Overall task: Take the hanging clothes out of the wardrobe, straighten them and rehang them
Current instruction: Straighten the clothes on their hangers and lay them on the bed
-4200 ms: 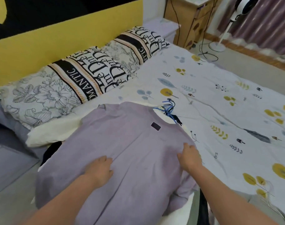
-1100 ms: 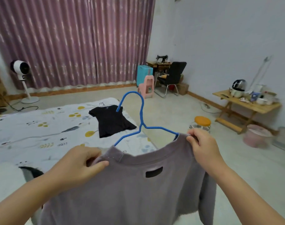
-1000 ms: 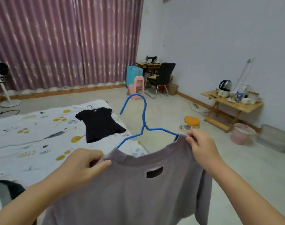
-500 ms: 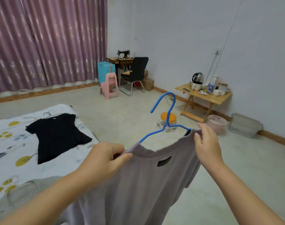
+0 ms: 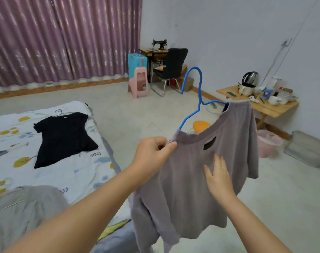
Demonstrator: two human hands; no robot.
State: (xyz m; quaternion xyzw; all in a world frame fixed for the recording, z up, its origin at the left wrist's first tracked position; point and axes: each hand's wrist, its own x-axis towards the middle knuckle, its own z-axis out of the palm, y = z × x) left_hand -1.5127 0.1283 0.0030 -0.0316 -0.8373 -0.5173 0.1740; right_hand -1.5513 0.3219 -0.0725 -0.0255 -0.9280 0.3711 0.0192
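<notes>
A mauve T-shirt (image 5: 234,148) hangs on a blue wire hanger (image 5: 193,99), held up in the air over the floor beside the bed. My left hand (image 5: 153,156) pinches the shirt's left shoulder at the collar and carries its weight. My right hand (image 5: 218,177) lies flat with straight fingers against the shirt's chest, below the dark label. A black top (image 5: 64,136) on its own hanger lies spread on the bed (image 5: 68,176). A grey garment (image 5: 26,212) lies at the bed's near corner.
A pink stool (image 5: 139,82), a black chair (image 5: 171,69) and a sewing machine table stand by the curtain. A wooden side table (image 5: 265,105) with a kettle and cups is at the right wall, with an orange stool (image 5: 201,124) and pink bin (image 5: 268,145) near it.
My right hand has let go of the shirt's right shoulder and dropped flat onto its chest. My view has swung further right, away from the bed.
</notes>
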